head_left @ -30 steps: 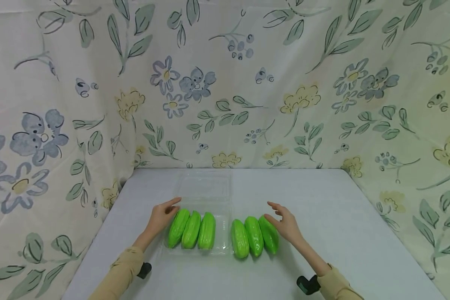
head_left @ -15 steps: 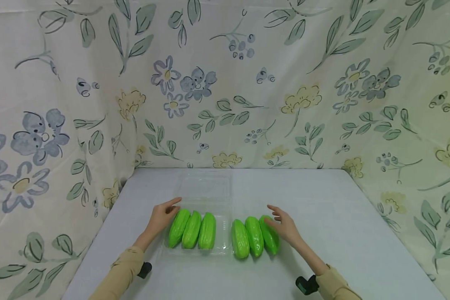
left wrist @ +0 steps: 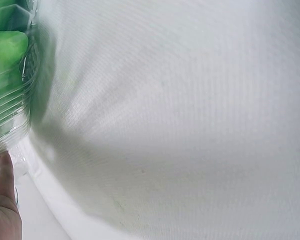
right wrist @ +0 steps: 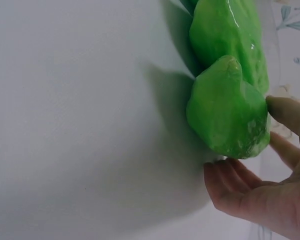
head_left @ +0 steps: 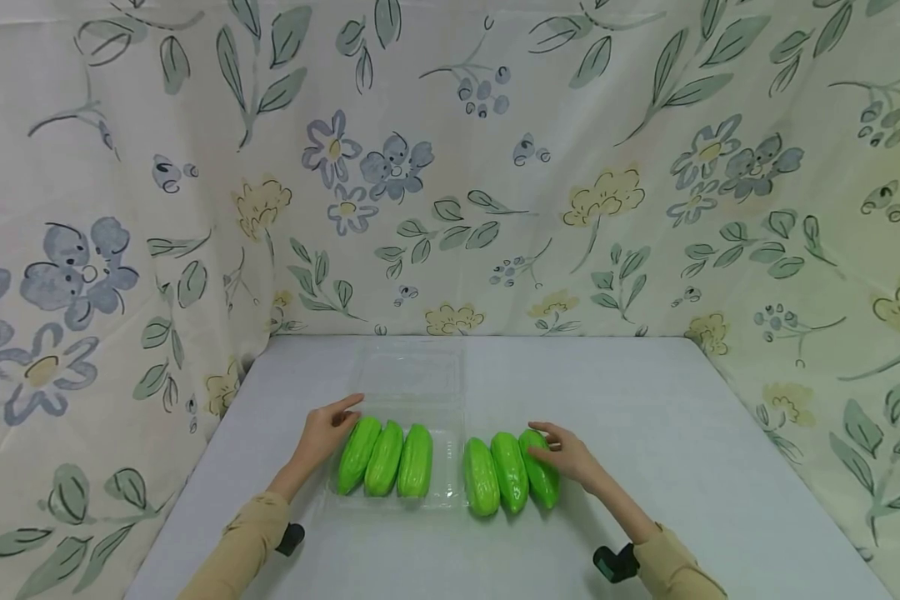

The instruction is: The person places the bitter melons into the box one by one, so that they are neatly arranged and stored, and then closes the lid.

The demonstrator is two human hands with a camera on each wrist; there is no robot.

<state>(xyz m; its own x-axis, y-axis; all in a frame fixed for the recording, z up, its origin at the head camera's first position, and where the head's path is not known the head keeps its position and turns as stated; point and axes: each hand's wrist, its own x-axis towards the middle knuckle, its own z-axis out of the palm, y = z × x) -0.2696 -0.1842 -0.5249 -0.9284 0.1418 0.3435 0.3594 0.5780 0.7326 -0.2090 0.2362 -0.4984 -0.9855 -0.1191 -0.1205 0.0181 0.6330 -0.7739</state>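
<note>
Three bright green, lumpy, glossy gourds, like bitter melons, lie in the near half of a clear plastic clamshell box (head_left: 444, 467), its lid laid back. My left hand (head_left: 325, 433) is at the box's left side, its straight fingers (left wrist: 6, 175) touching the ribbed plastic wall in the left wrist view. Outside the box, to its right, three similar gourds lie in a row on the white table. Around the far end of the rightmost gourd (right wrist: 229, 110) is my right hand (head_left: 566, 454). Its thumb meets the gourd's side, while the other fingertips (right wrist: 212, 172) show a small gap.
The other two loose gourds, the left one (head_left: 482, 479) and the middle one (head_left: 510, 473), lie close against each other. A floral cloth (head_left: 450, 167) hangs behind the white table (head_left: 607, 392) and along both sides. Each wrist carries a small black device.
My right hand has come lower and nearer over the far end of the rightmost gourd, its fingers drawing in around it. The left hand and the box have stayed in place.
</note>
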